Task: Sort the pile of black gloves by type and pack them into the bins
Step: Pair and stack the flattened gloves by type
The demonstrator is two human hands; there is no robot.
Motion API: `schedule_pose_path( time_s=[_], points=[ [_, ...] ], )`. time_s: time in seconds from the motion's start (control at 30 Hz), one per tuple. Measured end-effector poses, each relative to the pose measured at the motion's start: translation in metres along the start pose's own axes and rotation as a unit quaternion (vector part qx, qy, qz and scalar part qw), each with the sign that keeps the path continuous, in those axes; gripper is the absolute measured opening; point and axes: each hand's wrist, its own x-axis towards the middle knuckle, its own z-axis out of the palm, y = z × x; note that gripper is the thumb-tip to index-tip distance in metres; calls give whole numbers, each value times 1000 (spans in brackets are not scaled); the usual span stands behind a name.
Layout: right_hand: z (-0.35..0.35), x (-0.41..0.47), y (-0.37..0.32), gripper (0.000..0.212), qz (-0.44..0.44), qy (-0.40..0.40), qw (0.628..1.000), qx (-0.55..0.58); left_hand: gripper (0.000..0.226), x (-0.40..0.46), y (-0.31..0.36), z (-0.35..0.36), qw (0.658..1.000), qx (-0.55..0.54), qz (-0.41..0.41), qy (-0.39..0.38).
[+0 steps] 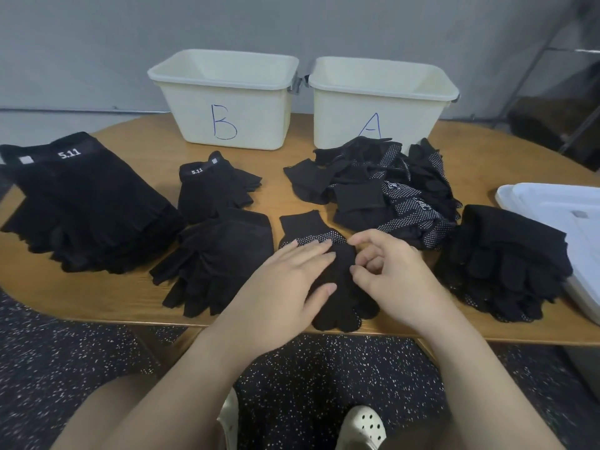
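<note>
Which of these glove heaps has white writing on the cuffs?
The two leftmost: the big stack at the table's left end and the small stack in front of bin B. Both cuffs read 5.11; the other heaps show none.

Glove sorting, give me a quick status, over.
Left hand flat on dotted glove at table edge; right hand pinching it. Unsorted pile remains before bin A. Nothing blocking.

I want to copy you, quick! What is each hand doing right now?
Left hand: open, fingers flat, pressing on the dotted glove.
Right hand: fingers curled, pinching the same glove's edge.
</note>
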Motion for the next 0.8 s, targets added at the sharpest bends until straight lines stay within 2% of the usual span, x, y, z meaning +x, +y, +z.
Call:
schedule_pose_path(
  time_s=[0.07, 0.17, 0.27, 0.33, 0.4, 0.47, 0.57, 0.67, 0.8],
  points=[
    [-1, -1, 0, 33, -17, 1, 1000, 2, 53, 0, 0, 2, 1000, 21, 4, -22],
    [0, -1, 4, 33, -61, 18, 995, -78, 56, 2, 0, 0, 999, 33, -5, -33],
    [6, -4, 0, 32, -180, 72, 976, -102, 58, 4, -2, -1, 997, 48, -2, -54],
    [13, -5, -4, 38, -218, 81, 967, -105, 60, 3, -2, 0, 996, 47, -12, -69],
    [21, -4, -2, 44, -199, 39, 971, -128, 63, 1, -1, 3, 994, 52, -39, -90],
    [23, -2, 6, 50, -153, -66, 973, -160, 73, -2, 0, 5, 990, 87, -52, -99],
    [15, 0, 16, 57, -118, -177, 950, -229, 86, -4, 3, 5, 986, 116, -60, -106],
    [10, -4, 17, 62, -101, -182, 942, -264, 87, -7, 4, 5, 985, 109, -77, -107],
    [7, -7, 19, 66, -63, -170, 937, -299, 77, -12, 13, 6, 978, 127, -137, -95]
  ],
)
